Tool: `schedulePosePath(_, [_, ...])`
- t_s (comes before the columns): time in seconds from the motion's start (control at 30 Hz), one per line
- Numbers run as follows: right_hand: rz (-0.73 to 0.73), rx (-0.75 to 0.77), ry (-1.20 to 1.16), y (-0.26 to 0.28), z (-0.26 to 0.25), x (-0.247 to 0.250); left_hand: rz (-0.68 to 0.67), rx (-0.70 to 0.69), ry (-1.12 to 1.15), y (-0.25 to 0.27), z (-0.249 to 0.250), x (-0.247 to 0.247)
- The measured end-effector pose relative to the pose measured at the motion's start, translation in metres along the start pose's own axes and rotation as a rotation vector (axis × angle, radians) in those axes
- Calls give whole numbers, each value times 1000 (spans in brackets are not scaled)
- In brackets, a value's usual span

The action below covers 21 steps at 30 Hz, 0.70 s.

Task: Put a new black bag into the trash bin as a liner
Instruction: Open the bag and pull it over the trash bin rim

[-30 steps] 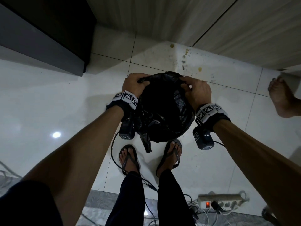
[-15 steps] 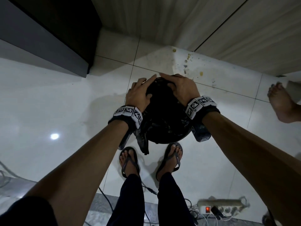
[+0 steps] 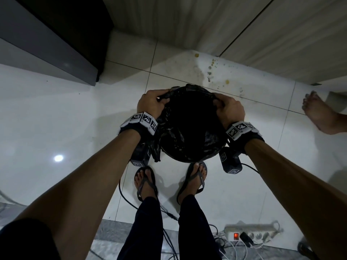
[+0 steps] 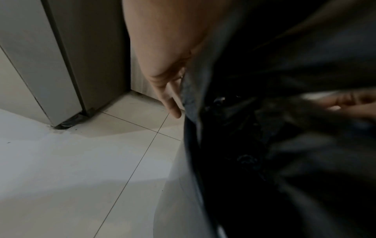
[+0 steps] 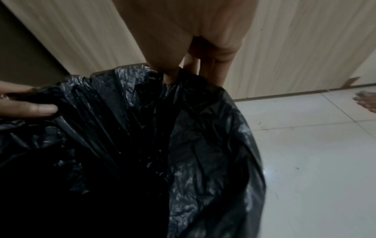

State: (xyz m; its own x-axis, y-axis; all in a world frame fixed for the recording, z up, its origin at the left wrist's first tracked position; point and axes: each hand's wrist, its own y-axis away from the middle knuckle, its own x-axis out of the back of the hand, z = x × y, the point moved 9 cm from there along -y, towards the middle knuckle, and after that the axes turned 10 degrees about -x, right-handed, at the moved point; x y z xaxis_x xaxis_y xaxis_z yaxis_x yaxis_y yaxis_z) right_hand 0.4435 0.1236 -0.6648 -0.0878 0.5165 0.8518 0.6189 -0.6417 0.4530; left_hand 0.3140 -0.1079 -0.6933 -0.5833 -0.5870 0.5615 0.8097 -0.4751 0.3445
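Note:
A round trash bin stands on the tiled floor in front of my feet, its body hidden under the black bag (image 3: 189, 128) draped over it. The bag's crinkled plastic (image 5: 203, 145) lines the inside and folds over the rim. My left hand (image 3: 150, 104) grips the bag's edge at the far left of the rim, fingers curled into the plastic. My right hand (image 3: 228, 109) grips the edge at the far right, thumb and fingers (image 5: 171, 75) pinching the plastic. In the left wrist view my left hand (image 4: 167, 90) lies against the blurred bag (image 4: 284, 145).
A dark grey cabinet (image 3: 47, 40) stands at the left and wooden panels (image 3: 244, 30) at the back. Stains (image 3: 210, 72) mark the floor behind the bin. Another person's bare foot (image 3: 319, 113) is at the right. Cables and a power strip (image 3: 249, 233) lie behind my sandalled feet (image 3: 146, 182).
Both hands were pressed flat on the far rim, close together; now they have moved apart to the left and right sides and grip the bag's edge.

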Motion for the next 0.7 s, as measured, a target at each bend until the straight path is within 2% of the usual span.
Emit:
schedulePosePath(0.1, [16,-20,36,4,4,2,-22,-112,-75,1,28,-2])
schedulePosePath(0.23, [51,141,28,8,-27,5,28,-394,-237,8,89,-1])
schedulePosePath(0.33, [9,235,-49,9,-46,-1,14,-500,-271,18,116,-17])
schedulePosePath(0.47, [-28,238,-87,5,-43,-7,-173,-382,-273,15,92,-58])
schedulePosePath(0.53, [-31,227,-86,3,-39,-10,-221,-378,-347,14,78,-71])
schedulePosePath(0.63, [-26,214,-78,-4,-35,-12,-120,-368,-390,10,68,-65])
schedulePosePath(0.7, [-16,203,-61,-11,-31,-13,2,-323,-232,3,63,-48])
